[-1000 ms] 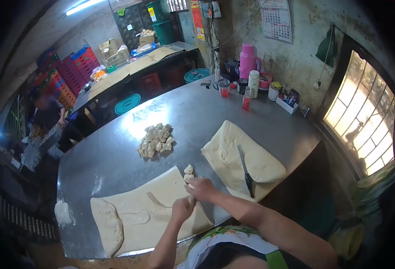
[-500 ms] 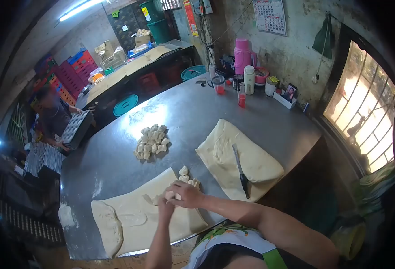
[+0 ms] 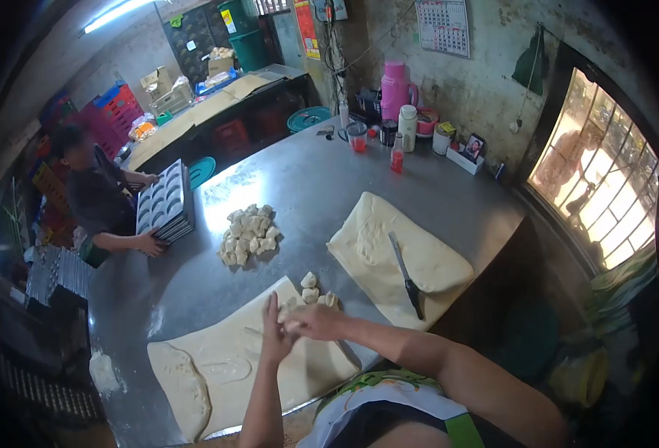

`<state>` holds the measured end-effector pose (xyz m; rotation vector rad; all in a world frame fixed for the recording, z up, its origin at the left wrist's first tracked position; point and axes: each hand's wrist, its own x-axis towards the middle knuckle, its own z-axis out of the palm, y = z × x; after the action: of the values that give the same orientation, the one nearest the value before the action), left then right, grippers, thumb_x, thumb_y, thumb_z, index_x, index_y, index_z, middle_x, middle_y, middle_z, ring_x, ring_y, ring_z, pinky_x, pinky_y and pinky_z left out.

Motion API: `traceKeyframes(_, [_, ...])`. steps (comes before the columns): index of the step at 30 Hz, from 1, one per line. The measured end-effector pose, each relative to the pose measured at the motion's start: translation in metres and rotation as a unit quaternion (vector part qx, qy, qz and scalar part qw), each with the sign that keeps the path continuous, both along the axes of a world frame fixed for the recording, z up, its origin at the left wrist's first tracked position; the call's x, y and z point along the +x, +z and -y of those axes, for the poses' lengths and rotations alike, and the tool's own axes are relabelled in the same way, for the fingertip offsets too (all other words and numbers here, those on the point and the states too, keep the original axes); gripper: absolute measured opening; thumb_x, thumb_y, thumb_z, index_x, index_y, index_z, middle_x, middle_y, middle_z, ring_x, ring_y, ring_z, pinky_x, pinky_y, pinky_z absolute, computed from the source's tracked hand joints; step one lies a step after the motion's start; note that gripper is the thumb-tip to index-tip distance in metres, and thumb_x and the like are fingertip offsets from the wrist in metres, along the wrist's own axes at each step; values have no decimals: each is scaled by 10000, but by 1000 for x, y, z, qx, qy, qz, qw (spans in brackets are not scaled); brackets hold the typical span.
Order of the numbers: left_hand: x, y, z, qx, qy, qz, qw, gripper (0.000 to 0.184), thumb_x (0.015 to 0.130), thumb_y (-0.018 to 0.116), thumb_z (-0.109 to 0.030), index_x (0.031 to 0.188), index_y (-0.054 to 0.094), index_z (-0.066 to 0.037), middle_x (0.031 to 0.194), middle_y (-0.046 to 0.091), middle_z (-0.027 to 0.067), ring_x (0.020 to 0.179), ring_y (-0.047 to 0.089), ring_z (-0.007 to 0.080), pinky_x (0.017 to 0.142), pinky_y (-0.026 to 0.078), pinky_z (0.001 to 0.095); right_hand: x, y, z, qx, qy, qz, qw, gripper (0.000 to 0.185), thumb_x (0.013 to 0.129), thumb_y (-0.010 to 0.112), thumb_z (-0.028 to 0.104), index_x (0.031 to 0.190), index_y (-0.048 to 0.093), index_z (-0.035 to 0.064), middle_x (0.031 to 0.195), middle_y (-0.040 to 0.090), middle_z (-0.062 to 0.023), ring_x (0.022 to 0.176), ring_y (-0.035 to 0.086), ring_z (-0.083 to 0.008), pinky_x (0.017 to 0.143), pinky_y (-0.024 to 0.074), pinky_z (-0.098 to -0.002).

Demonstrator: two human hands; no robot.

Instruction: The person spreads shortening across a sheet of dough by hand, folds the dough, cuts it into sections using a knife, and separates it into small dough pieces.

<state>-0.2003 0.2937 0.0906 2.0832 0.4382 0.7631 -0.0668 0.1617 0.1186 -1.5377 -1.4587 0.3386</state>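
Observation:
My left hand [image 3: 276,334] is raised over a flat sheet of dough [image 3: 232,392], its fingers stretched out and pointing away from me. Against it is my right hand [image 3: 320,322], its fingers curled round a pale piece of dough, mostly hidden between the two hands. Just beyond them, several cut dough pieces [image 3: 310,287] lie at the sheet's far corner. To the right, a thick folded slab of dough [image 3: 445,261] carries a black-handled knife [image 3: 410,287] on top. A heap of dough pieces [image 3: 247,237] rests farther back on the metal table.
At the table's left edge a co-worker [image 3: 94,187] holds a stack of moulded baking trays [image 3: 165,201]. Along the back stand a pink thermos [image 3: 393,91], a pale flask [image 3: 406,119], a bottle of red liquid [image 3: 397,155] and a glass jug [image 3: 356,137]. Flour [image 3: 105,372] dusts the left side.
My left hand has opened, its fingers now straightened upward, while my right has shifted slightly right. The co-worker has come nearer the table, bringing the trays to its edge. The view has tilted slightly.

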Motion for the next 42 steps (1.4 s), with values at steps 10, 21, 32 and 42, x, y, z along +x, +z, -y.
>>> traceKeyframes(10, [8,59,32,-95,-138,6,986,312,834,564,53,1131,639,-6,832,672,101,787,655,259,765,521,346,-5,63,15,96,-77,62,990,296,812,725,267,1006,646,57,917,629,-145,863,617,-346,772,490,-455])
traceKeyframes(21, [26,19,46,-24,16,5,1000,332,829,683,-47,1152,632,14,991,695,140,1044,639,270,865,510,354,49,-16,28,-75,-164,47,982,351,789,747,320,994,649,53,1013,651,-167,940,639,-353,775,510,-462])
traceKeyframes(32, [35,-21,64,-9,-9,-105,994,361,867,620,-21,1226,643,-52,797,682,82,819,668,185,723,532,358,29,-1,30,-28,-86,-2,996,365,789,745,347,1042,675,93,1096,626,-179,1024,618,-350,837,504,-437])
traceKeyframes(42, [31,46,59,-158,-74,-143,974,381,862,592,-12,1239,632,-39,870,707,121,878,688,222,785,536,354,33,-11,29,-71,-195,128,970,510,823,703,366,1176,575,21,1116,610,-186,1021,618,-347,856,507,-424])
